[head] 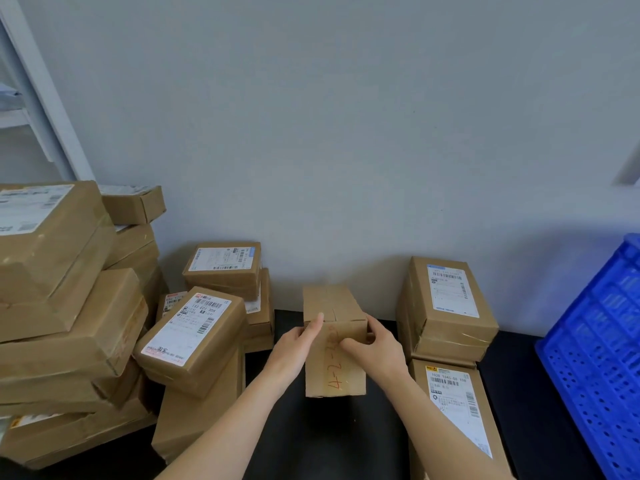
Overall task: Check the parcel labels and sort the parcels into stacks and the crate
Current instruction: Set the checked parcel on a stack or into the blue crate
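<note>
We are looking at a pale grey wall (346, 116) rising behind a black counter (322, 445). A white shelf frame (45, 98) is standing at the far left, beside the wall.

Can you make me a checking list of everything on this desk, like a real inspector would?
Surface: black table, parcels along both sides.
Job's things: plain parcel with red handwriting, in the middle; left stack and right stack of labelled parcels; blue crate at far right.
Clutter: nothing seen.
Hands: left hand and right hand grip the plain parcel's sides.
Cables: nothing seen.
Surroundings: grey wall behind; white frame at upper left.
</note>
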The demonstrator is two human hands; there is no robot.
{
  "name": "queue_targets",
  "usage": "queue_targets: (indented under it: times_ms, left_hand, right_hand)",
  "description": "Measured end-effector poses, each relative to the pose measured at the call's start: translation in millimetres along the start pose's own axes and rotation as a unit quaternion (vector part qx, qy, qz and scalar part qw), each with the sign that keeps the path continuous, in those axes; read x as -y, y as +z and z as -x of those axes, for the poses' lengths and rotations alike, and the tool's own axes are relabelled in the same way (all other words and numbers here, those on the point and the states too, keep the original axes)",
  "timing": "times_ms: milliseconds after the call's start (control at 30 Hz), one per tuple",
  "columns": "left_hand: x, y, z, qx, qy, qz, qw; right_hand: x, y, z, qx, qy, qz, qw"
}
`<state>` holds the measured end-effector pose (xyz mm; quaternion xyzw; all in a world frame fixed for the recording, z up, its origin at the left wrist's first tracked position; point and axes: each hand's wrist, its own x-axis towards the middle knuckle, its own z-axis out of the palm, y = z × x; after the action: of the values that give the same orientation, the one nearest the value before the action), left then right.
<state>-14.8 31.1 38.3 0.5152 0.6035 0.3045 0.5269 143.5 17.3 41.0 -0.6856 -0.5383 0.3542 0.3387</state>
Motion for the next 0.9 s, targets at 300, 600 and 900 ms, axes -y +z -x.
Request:
queue_targets:
  times_ms: [300,600,900]
  left_hand:
    - [-17.8,-1.3,-6.6,-0.054,0.029,-0.011,0.998]
    - [-17.7,-1.7,-17.2,-0.072,0.0,-0.057,0.996]
    - [-30.9,-0.3,-41.8,-0.045,-0.081,0.022,0.995]
  right_hand:
    - [21.6,-7.6,-10.8,-0.05,-0.003,-0.007,0.999]
    - [19.3,-0.8,-21.2,-0.006,0.006,-0.013,1.0]
    - [21.3,4.6,-39.4,0.04,0.041,-0.036,0.998]
